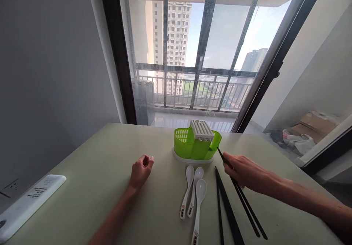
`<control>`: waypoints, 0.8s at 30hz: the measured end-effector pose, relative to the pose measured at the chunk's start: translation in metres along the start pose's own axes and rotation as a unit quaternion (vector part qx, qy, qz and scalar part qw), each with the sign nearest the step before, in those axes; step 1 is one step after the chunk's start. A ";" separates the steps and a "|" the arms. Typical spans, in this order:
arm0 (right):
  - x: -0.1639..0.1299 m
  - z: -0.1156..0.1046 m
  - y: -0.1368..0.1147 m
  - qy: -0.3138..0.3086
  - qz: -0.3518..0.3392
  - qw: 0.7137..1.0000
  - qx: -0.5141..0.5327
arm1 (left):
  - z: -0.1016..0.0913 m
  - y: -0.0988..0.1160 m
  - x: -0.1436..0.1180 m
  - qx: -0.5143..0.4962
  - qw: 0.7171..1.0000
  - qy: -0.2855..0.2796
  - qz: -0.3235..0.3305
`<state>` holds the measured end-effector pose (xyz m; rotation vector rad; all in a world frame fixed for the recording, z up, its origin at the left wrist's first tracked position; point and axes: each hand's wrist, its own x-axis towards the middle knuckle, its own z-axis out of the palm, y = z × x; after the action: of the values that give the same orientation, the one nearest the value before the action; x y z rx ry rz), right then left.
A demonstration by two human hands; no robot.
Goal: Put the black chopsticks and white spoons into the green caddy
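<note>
My right hand (237, 167) is closed around a pair of black chopsticks (249, 210), their upper tips pointing at the right end of a green utensil caddy (189, 149). That caddy has basket-like sides, a white base and a white slotted top (202, 129). More black chopsticks (228, 205) lie on the table just left of the held pair. Three white spoons (201, 190) with printed handles lie in front of the caddy. My left hand (141, 170) rests on the table as a loose fist, apart from the caddy and spoons, with nothing visible in it.
The pale green table (90, 186) reaches back to a large window (184, 69). A white power strip (35, 197) lies along its left side. A grey wall (55, 72) stands on the left. Cardboard (316, 125) and plastic bags (299, 142) sit beyond the table at right.
</note>
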<state>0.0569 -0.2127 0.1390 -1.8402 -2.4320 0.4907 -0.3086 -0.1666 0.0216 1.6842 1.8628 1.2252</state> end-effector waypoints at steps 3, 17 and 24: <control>-0.009 -0.037 -0.042 0.069 -0.101 0.992 0.041 | 0.000 0.004 -0.003 -0.004 1.000 -0.013 0.006; 0.054 -0.029 -0.140 0.200 -0.312 0.914 0.163 | -0.005 0.020 -0.018 -0.130 0.978 -0.106 0.124; 0.079 0.017 -0.128 0.167 -0.294 0.918 0.207 | 0.002 0.016 -0.022 -0.139 0.967 -0.147 0.153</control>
<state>-0.0886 -0.1722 0.1467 -0.8821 -2.2552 0.5284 -0.2917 -0.1877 0.0266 1.9152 1.2295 1.2028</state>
